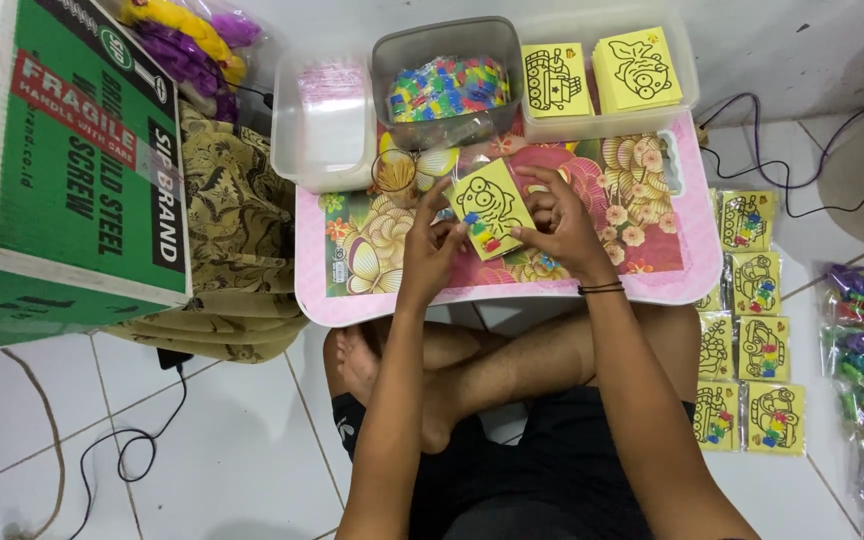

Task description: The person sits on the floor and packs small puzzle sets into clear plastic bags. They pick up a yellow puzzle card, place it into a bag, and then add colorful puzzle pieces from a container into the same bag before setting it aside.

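Both hands hold a small yellow picture card (490,203) with a black line drawing and a few coloured bits at its lower edge. My left hand (430,243) grips the card's lower left side. My right hand (560,222) holds its right side, fingers curled; a dark band circles that wrist. The card hovers over a pink lap table (352,300) with a flowered top, which rests over my crossed legs.
At the table's far edge stand a clear tub with plastic sleeves (324,118), a grey tub of coloured pieces (446,85) and a tub of yellow cards (607,75). Finished packed cards (752,340) lie on the floor right. A green cardboard box (72,160) sits left.
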